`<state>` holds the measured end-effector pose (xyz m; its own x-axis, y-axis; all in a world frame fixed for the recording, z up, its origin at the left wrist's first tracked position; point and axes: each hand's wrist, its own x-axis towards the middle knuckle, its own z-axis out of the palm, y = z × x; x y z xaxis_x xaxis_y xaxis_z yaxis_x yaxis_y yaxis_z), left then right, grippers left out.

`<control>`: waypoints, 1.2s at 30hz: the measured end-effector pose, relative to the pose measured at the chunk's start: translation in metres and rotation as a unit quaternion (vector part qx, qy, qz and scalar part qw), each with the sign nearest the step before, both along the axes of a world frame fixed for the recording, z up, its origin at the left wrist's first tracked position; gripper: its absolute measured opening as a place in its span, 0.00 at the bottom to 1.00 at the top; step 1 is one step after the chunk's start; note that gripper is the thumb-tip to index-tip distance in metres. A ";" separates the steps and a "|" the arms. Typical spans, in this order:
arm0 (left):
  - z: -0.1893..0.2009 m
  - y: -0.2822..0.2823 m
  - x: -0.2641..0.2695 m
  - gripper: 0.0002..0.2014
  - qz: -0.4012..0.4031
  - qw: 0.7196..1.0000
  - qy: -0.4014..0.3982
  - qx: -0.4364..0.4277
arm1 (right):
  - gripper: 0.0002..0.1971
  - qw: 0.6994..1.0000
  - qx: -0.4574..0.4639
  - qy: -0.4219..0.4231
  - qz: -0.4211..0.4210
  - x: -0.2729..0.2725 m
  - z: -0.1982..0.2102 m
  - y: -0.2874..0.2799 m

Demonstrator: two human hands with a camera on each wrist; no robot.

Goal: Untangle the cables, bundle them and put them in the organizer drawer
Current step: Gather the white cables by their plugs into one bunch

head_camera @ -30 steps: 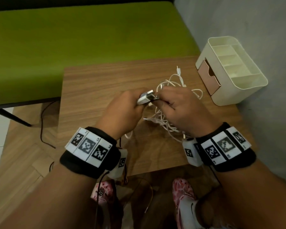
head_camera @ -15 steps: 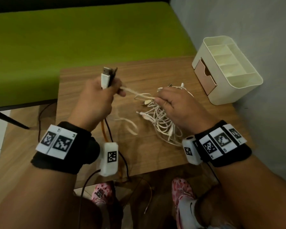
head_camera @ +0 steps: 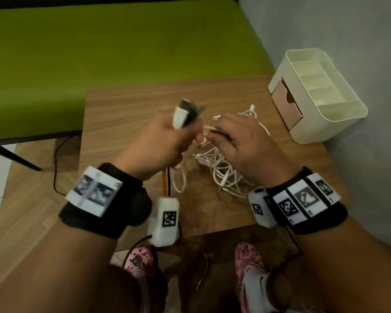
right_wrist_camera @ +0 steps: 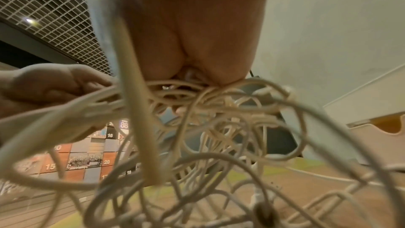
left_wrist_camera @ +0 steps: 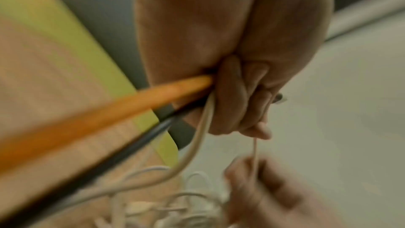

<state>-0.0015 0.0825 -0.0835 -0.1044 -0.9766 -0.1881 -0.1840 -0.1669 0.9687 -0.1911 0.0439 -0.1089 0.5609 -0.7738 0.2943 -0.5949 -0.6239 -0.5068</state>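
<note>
Both hands grip cables (tangled), tabletop

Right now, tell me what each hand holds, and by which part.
Left hand grips cable plug ends just below the connectors. Right hand pinches a strand of the white cable tangle.

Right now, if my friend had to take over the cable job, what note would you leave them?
Left hand: grips the plug ends of a few cables, raised above the table; an orange cable, a dark one and a white one run out of the fist.
Right hand: pinches a white strand at the top of the white cable tangle, which lies on the wooden table.
Organizer: at the table's far right corner, pink drawer shut.
Done: some plug ends gathered in one hand.
Left: pull the cables free of the tangle, bundle them, open the drawer, put them in.
</note>
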 end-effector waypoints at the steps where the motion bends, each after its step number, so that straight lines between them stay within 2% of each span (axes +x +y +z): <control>1: 0.004 0.000 0.005 0.14 0.014 0.993 0.107 0.037 | 0.09 1.000 0.023 0.013 -0.001 -0.002 0.000 -0.001; 3: 0.009 0.000 0.013 0.13 0.027 0.973 0.214 0.077 | 0.11 0.996 0.060 0.064 -0.018 -0.008 -0.001 -0.005; 7: 0.009 0.000 0.023 0.16 -0.005 0.940 0.326 0.103 | 0.17 0.979 0.108 0.147 -0.090 -0.012 0.008 -0.007; 9: 0.010 0.000 0.027 0.17 -0.032 0.926 0.358 0.116 | 0.17 0.974 0.099 0.172 -0.113 -0.014 0.008 -0.008; 13: 0.008 0.000 0.026 0.18 -0.038 0.934 0.328 0.135 | 0.17 0.975 0.080 0.166 -0.124 -0.017 0.008 -0.006; 16: 0.004 -0.001 0.020 0.16 -0.055 0.942 0.300 0.137 | 0.18 0.995 0.062 0.034 -0.074 -0.014 0.016 0.003; 18: 0.005 -0.001 0.018 0.16 -0.082 0.941 0.300 0.133 | 0.16 0.992 0.111 -0.050 -0.031 -0.006 0.021 0.009; 19: 0.006 0.000 0.018 0.16 -0.088 0.940 0.303 0.131 | 0.14 0.988 0.140 -0.055 -0.017 -0.003 0.022 0.011; 23: 0.011 0.004 0.028 0.18 -0.093 0.932 0.334 0.110 | 0.13 0.970 0.199 0.134 -0.032 -0.003 0.015 0.007; 25: 0.010 0.003 0.033 0.17 -0.071 0.935 0.327 0.116 | 0.12 0.971 0.205 0.118 -0.049 -0.008 0.013 0.004; 27: 0.006 0.000 0.032 0.15 -0.017 0.958 0.258 0.124 | 0.10 0.977 0.200 0.039 -0.057 -0.012 0.012 0.001; 30: -0.009 -0.004 0.027 0.13 0.068 0.994 0.016 0.082 | 0.09 0.978 0.186 -0.063 -0.072 -0.014 0.011 -0.001; 31: -0.014 -0.005 0.026 0.12 0.079 0.992 -0.087 0.050 | 0.11 0.979 0.178 -0.076 -0.068 -0.013 0.011 -0.001; 33: -0.020 -0.005 0.021 0.09 0.060 0.960 -0.275 -0.012 | 0.12 0.983 0.162 -0.068 -0.055 -0.011 0.007 -0.002; 34: -0.019 -0.004 0.015 0.09 0.044 0.941 -0.333 -0.030 | 0.12 0.987 0.148 -0.043 -0.052 -0.010 0.003 -0.003; 36: -0.016 -0.002 0.002 0.07 0.038 0.929 -0.362 -0.063 | 0.12 0.993 0.101 0.030 -0.047 -0.007 -0.005 -0.003</control>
<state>0.0003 0.0803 -0.0999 0.0751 -0.9950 -0.0655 -0.7872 -0.0995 0.6086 -0.1983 0.0411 -0.1139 0.4947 -0.8638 0.0955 -0.6786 -0.4525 -0.5785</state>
